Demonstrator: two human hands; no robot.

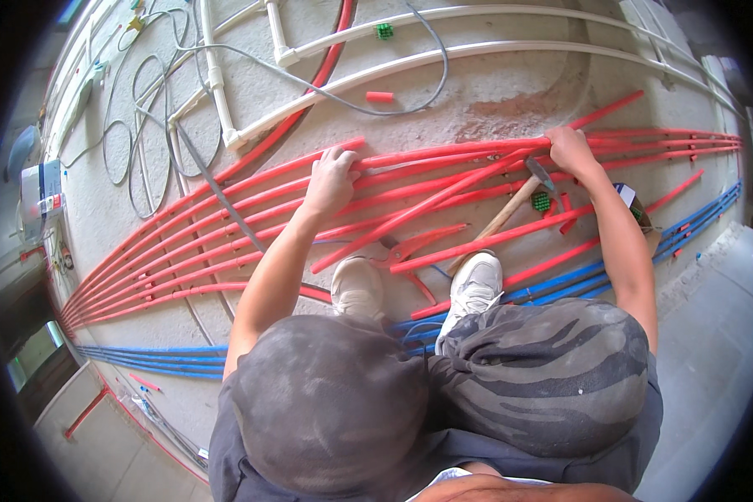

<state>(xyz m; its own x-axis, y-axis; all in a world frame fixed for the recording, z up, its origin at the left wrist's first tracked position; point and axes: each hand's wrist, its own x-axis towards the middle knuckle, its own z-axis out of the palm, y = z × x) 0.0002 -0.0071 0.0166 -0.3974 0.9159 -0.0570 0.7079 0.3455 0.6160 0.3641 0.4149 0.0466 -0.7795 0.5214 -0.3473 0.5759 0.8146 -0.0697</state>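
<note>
Both arms reach forward over a row of long red conduit pipes on the floor. My left hand (332, 178) is closed around the far red pipe (452, 153), beside a cut pipe end that sticks out past the fingers. Farther right, my right hand (571, 151) grips the same far pipe from above, its fingertips partly hidden. A hammer (508, 208) with a wooden handle lies across the pipes, below and left of my right hand. Nearer my shoes is a red-handled hand tool (427, 243), and a loose red pipe (477, 244) lies beside it.
Blue pipes (151, 360) run behind my shoes (477, 284). White pipes (376, 74) and a looped grey cable (309, 86) lie beyond the red row. Green clips (541, 202) and an opened small box (636, 209) are at the right. A short red offcut (380, 97) lies ahead.
</note>
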